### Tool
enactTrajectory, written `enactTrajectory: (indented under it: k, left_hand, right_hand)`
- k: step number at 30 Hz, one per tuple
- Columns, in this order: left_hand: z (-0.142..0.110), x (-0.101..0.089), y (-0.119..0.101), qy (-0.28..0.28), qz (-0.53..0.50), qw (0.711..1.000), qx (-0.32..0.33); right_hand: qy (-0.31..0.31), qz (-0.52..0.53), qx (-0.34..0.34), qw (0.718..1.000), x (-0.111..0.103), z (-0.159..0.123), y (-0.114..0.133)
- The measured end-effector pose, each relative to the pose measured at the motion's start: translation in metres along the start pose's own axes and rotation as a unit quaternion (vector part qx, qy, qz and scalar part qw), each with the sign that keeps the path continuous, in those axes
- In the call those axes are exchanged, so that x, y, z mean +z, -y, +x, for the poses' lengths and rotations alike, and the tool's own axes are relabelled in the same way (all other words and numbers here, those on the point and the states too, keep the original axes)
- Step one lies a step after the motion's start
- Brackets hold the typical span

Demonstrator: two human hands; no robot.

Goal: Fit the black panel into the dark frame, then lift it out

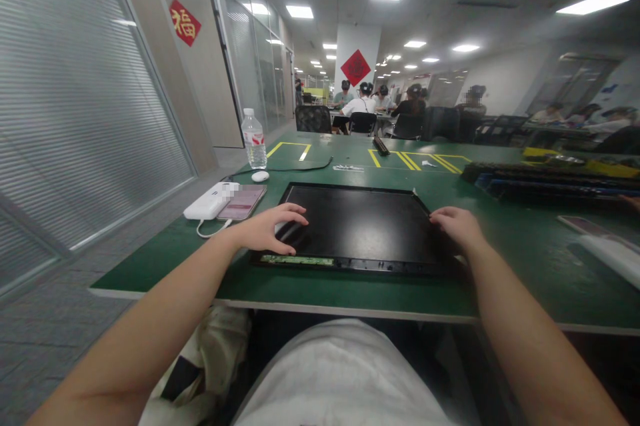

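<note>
A black flat display panel in a thin frame lies flat on the green table in front of me. Along its near edge a narrow green circuit board shows at the left. My left hand is over the panel's left side, thumb and fingers spread apart, with nothing between them; whether the fingertips touch is hard to tell. At the right edge, my right hand has its fingers closed on the frame, and part of its grip is hidden.
To the left are a white power bank, a phone, a small white case and a water bottle. Dark long strips lie at the right, near another phone. The table's front edge runs before me. People sit farther back.
</note>
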State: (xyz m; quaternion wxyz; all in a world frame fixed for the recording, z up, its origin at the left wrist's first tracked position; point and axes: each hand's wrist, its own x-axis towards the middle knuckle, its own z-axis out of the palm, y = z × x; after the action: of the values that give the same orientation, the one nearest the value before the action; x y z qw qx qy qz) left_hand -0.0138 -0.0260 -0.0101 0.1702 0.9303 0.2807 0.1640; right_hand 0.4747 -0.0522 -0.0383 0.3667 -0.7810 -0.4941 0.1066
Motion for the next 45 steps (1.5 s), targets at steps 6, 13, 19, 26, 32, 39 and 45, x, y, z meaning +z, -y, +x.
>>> enactTrajectory:
  k: [6, 13, 19, 26, 32, 39, 45]
  left_hand:
    - [0.001, -0.001, -0.005, 0.003, -0.005, 1.000, 0.004]
    - [0.002, 0.000, 0.002, 0.000, -0.014, 1.000, -0.007]
    - [0.005, 0.004, 0.015, -0.069, 0.011, 0.994, -0.089]
    - [0.005, 0.004, 0.029, -0.149, 0.078, 0.967, -0.192]
    - [0.006, 0.005, 0.036, -0.133, 0.121, 0.951, -0.250]
    - [0.009, 0.006, 0.033, -0.106, 0.135, 0.952, -0.253]
    - [0.009, 0.007, 0.032, -0.106, 0.113, 0.958, -0.240]
  right_hand:
    - [-0.004, -0.007, 0.010, 1.000, 0.000, 0.000, 0.001]
    - [0.002, 0.004, 0.011, 1.000, 0.000, 0.000, 0.000]
    - [-0.004, 0.013, 0.002, 1.000, 0.002, 0.000, -0.001]
    - [-0.009, 0.026, 0.009, 1.000, -0.001, -0.003, 0.005]
    - [-0.050, 0.027, 0.028, 0.998, -0.004, -0.002, 0.002]
    - [0.021, -0.039, 0.043, 0.998, 0.002, 0.006, -0.005]
    - [0.070, -0.060, 0.021, 0.996, 0.005, 0.011, -0.010]
